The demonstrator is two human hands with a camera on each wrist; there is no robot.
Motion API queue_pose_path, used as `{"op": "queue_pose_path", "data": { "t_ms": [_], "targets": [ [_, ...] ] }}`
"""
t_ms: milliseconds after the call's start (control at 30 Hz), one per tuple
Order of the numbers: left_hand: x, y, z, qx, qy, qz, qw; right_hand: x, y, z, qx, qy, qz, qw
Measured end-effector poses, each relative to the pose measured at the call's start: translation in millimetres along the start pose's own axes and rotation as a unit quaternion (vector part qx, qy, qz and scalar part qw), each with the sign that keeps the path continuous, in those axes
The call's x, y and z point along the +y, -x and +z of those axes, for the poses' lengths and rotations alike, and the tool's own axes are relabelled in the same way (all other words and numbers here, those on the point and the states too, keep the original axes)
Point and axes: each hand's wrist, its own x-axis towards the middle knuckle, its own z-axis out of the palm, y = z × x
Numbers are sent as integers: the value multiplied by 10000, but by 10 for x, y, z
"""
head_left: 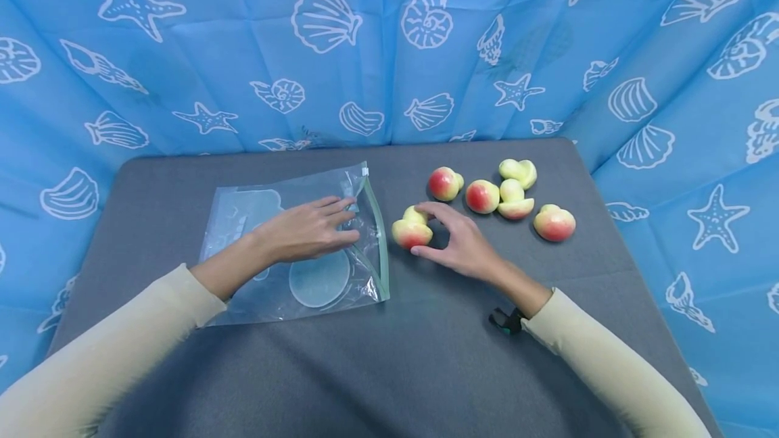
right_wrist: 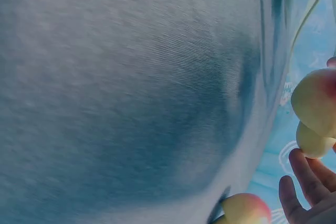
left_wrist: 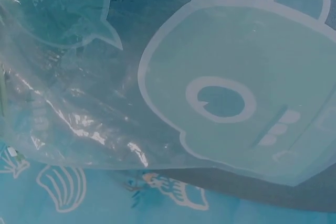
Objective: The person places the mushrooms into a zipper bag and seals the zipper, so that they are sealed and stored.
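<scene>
In the head view my right hand [head_left: 462, 242] holds a red-and-yellow, two-lobed, peach-like fruit [head_left: 409, 230] between thumb and fingers, just right of the bag's mouth. The same fruit [right_wrist: 317, 100] shows at the right edge of the right wrist view, with fingertips [right_wrist: 302, 169] against its smaller lobe. A clear zip bag [head_left: 316, 282] with pale printed shapes and a green slider strip lies flat on the table. Over its upper middle is my left hand [head_left: 307, 228], fingers extended towards the mouth; whether they touch the film I cannot tell. The bag's print [left_wrist: 210, 51] fills the left wrist view.
Several more such fruits [head_left: 482, 196] lie in a loose group at the back right of the grey table [head_left: 389, 370]. A blue curtain [head_left: 389, 73] with white shells hangs behind it. A black strap [head_left: 506, 322] is at my right wrist.
</scene>
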Motion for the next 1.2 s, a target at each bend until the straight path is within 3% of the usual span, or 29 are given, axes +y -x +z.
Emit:
{"op": "queue_pose_path", "data": {
  "t_ms": [500, 700, 1000, 1200],
  "targets": [
    [7, -23, -4, -201, 78, -21, 9998, -141, -268, -35, -134, 417, -454, 9980],
    [13, -28, -13, -94, -8, 49, 9999, -173, -328, -6, -382, 558, -599, 9959],
    [34, -39, -31, -223, -19, 41, 9997, -159, -374, 136, -801, 940, -1103, 9862],
    [47, -39, -25, -221, 15, 36, 9997, -134, -357, 228, -1043, 1080, -1187, 9815]
  ]
}}
